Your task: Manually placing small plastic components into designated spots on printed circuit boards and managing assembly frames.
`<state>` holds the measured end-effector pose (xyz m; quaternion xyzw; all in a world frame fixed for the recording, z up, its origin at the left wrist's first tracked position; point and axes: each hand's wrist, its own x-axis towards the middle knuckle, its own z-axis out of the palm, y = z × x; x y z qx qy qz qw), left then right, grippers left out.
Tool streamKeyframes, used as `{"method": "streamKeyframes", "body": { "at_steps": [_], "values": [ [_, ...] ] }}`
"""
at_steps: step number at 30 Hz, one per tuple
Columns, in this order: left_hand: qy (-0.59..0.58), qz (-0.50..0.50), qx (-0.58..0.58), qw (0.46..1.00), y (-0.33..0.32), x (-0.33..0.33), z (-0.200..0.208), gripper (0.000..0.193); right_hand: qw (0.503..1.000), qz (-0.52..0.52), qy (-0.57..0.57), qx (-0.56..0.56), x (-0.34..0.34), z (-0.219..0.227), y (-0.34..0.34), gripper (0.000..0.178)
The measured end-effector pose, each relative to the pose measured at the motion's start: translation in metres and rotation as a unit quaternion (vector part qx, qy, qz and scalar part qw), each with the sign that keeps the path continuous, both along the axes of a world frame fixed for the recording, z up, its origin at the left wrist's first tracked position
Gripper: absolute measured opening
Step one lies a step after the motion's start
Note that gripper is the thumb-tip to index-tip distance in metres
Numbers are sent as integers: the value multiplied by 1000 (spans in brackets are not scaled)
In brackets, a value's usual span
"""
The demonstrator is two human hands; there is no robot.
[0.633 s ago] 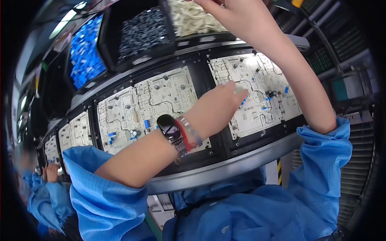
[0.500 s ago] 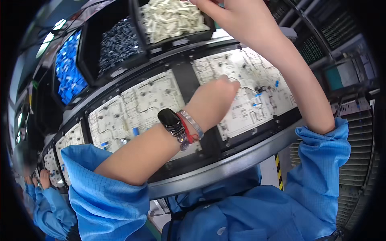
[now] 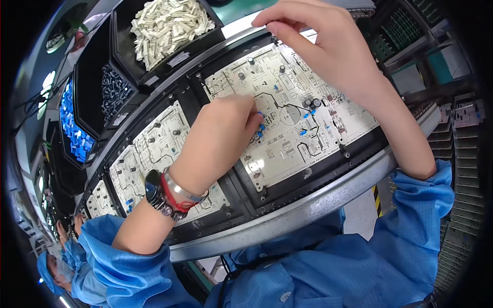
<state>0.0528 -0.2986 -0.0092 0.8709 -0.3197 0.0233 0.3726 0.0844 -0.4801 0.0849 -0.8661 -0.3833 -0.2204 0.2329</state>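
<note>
Seating a small blue component (image 3: 261, 114) into the circuit board (image 3: 287, 118), left hand (image 3: 221, 136) pinched on it | right hand (image 3: 328, 46) pinched, contents unclear to me | next, I judge: pressing straight down.

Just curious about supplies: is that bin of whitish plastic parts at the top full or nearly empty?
Full: the black bin is heaped with white connector pieces up to its rim.
</note>
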Motion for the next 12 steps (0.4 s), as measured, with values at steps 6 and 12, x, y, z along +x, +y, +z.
{"method": "streamKeyframes", "body": {
  "at_steps": [6,12],
  "values": [
    [-40,-38,12,998,0,-7,21,10,1000,-19,7,-3,-9,8,-7,11],
    [2,-13,76,997,-3,-17,24,13,983,-56,171,-28,-17,11,-4,13]
  ]
}}
